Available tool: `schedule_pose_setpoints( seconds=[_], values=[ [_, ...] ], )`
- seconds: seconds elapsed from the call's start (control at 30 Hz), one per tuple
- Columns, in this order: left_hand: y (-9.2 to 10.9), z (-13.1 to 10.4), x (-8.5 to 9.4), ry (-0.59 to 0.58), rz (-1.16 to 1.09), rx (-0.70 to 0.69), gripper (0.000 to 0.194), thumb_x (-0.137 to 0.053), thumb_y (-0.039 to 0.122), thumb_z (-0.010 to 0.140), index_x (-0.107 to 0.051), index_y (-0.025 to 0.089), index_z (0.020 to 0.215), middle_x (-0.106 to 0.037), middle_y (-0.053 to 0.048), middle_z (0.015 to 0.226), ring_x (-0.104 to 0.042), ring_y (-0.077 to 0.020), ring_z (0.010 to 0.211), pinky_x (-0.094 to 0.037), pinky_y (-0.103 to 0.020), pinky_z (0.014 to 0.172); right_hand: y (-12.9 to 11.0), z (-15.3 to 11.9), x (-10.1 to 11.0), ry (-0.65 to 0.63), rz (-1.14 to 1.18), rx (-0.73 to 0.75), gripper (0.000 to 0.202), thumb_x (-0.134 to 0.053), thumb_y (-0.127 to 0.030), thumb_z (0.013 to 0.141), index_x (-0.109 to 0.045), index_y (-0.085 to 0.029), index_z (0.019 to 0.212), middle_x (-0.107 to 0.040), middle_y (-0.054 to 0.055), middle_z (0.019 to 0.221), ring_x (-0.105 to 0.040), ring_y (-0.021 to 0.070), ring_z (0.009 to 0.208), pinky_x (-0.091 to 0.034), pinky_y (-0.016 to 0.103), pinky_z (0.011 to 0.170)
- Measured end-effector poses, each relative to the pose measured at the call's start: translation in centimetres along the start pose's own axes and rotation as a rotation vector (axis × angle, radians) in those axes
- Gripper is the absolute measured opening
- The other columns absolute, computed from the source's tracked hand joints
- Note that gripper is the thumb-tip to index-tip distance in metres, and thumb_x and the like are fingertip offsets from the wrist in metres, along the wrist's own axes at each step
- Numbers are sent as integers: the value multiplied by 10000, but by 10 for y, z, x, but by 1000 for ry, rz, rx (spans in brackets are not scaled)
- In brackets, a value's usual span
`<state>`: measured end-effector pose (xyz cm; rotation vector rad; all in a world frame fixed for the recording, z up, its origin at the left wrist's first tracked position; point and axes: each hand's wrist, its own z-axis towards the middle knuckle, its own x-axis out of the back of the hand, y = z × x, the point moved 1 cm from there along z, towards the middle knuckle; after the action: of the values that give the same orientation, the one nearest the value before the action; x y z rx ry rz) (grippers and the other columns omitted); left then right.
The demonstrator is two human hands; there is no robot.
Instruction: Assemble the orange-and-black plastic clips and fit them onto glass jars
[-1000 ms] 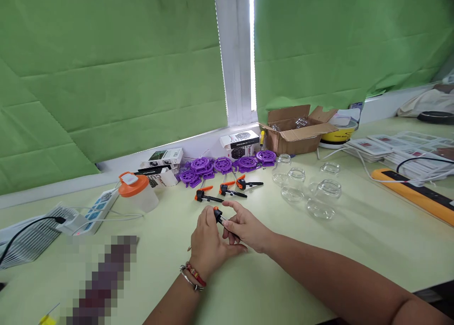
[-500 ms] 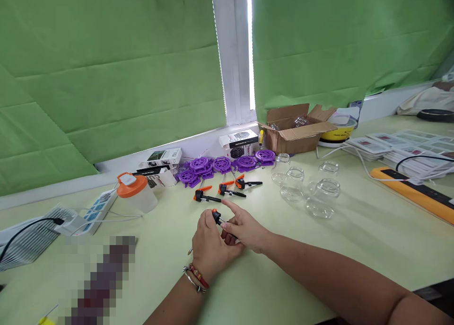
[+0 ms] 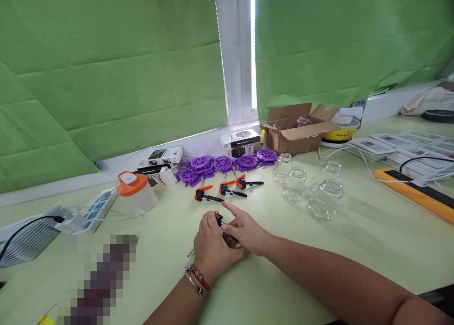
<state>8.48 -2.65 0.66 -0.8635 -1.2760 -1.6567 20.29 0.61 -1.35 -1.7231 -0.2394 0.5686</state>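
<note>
My left hand (image 3: 212,242) is closed around a small black-and-orange trigger piece (image 3: 218,217), most of which the fingers hide. A thin rod with a pointed tip (image 3: 190,252) sticks out on the left side of this hand; I cannot tell whether it belongs to the piece. My right hand (image 3: 246,230) meets the left one, its thumb and curled fingers gripping the piece's black lower end while the index finger points forward. Just beyond lie three similar pieces (image 3: 232,191) with orange levers, black bars and thin tubes.
Several purple wheel-like plastic parts (image 3: 223,163) lie behind. Clear glass jars (image 3: 325,199) and an open cardboard box (image 3: 301,131) stand to the right. An orange-lidded shaker bottle (image 3: 136,191) and a power strip (image 3: 97,211) are left. Papers (image 3: 414,147) and an orange-black bar (image 3: 411,192) lie far right.
Both hands keep their hold on the trigger piece and have shifted only slightly. The view has moved a little, so everything sits slightly further right.
</note>
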Motion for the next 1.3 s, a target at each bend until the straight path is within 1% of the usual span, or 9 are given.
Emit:
schedule_pose_setpoints(
  seconds=[0.2,0.37,0.6,0.77,0.93,1.03,1.1,1.2,1.3],
  values=[
    [0,-1,-2,-18,11,-8,647,-658,422,517,-375,183,1047,-517,-84,997,-559,-278,921,-452,-341,630,0,0,0,3,5,16,877,-623,-316,769,-117,-190,1475,-619,-61,551,-568,126,499,-465,288,553],
    [-1,-2,-4,5,25,-50,612,-653,379,528,-381,185,1041,-522,-87,1010,-557,-278,938,-452,-346,660,1,4,-1,41,-14,17,857,-619,-286,764,-146,-171,1469,-609,-64,531,-564,129,478,-470,282,531],
    [-1,-1,-5,-53,-29,-45,769,-684,628,461,-408,194,1032,-542,-77,972,-583,-290,891,-456,-358,632,7,7,2,10,-53,-9,842,-595,-275,791,-111,-213,1477,-589,-71,532,-555,120,465,-449,244,490],
    [-3,1,-6,-69,-44,-18,851,-666,630,506,-367,180,1163,-540,-116,1092,-578,-314,987,-481,-383,686,9,8,6,-19,-85,-3,851,-595,-295,815,-71,-235,1483,-606,-56,576,-572,124,517,-466,257,531],
    [-10,6,-2,-64,-68,-11,911,-678,640,482,-350,172,1192,-538,-115,1103,-576,-315,1019,-497,-402,734,-8,5,10,-53,-96,5,823,-564,-330,851,-41,-260,1483,-620,-41,640,-596,131,554,-490,277,560],
    [-13,8,-2,-75,-92,-32,952,-671,671,473,-336,172,1211,-526,-130,1142,-559,-329,1063,-496,-430,777,-21,7,22,24,-122,-8,757,-561,-272,845,-143,-208,1473,-610,-26,656,-601,129,551,-494,272,556],
    [-14,9,-2,-66,-119,-40,916,-676,656,488,-345,187,1202,-528,-124,1143,-569,-322,1052,-496,-438,794,-26,9,36,85,-188,-19,602,-529,-243,849,-321,-158,1408,-619,7,700,-592,120,542,-476,255,535],
    [-18,9,-1,-27,-174,-39,864,-703,600,503,-364,202,1190,-541,-104,1129,-589,-297,1020,-495,-445,827,-27,12,65,213,-488,67,302,-544,-230,821,-615,-148,1103,-613,21,731,-550,101,556,-447,241,550],
    [-22,10,1,-19,-237,-30,840,-726,570,505,-393,198,1180,-558,-97,1119,-598,-281,1003,-497,-442,847,-24,14,84,255,-848,160,206,-609,-214,758,-690,-174,943,-625,32,783,-551,134,655,-439,261,619]
  ],
)
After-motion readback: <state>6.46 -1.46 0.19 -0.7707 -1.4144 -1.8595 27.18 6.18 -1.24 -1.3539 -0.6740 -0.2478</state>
